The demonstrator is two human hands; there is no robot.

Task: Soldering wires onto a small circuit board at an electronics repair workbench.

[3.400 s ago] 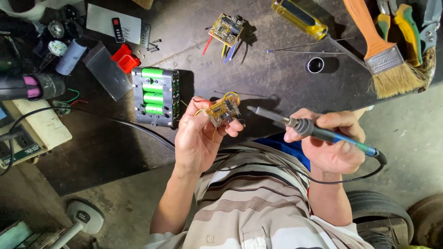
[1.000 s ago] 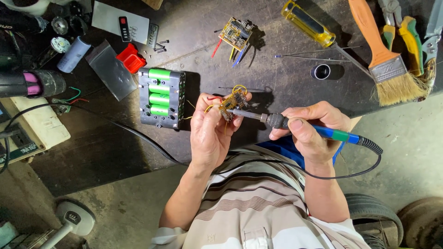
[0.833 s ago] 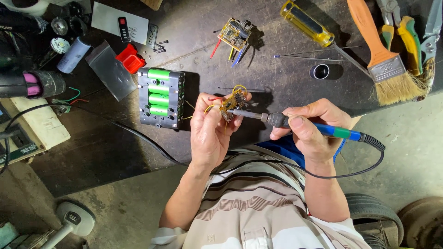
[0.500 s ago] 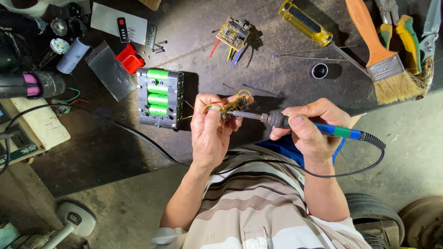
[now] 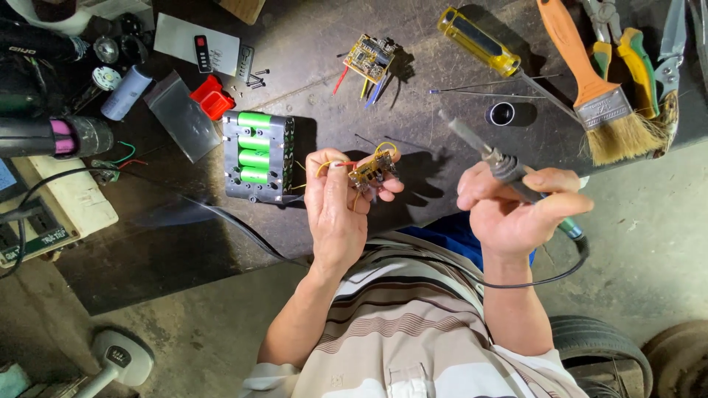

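Yellow-wired small circuit board point(image 5: 371, 169) sits pinched in the left hand point(image 5: 341, 210) fingertips at frame centre, wires trailing to the green-celled battery pack point(image 5: 258, 156) just left. Right hand point(image 5: 516, 214) fingers wrap the blue-handled soldering iron point(image 5: 509, 173), tip raised; that tip could scorch fingers or bridge cells.

soldering iron point(image 5: 509, 171) handle hidden by right hand point(image 5: 516, 214)
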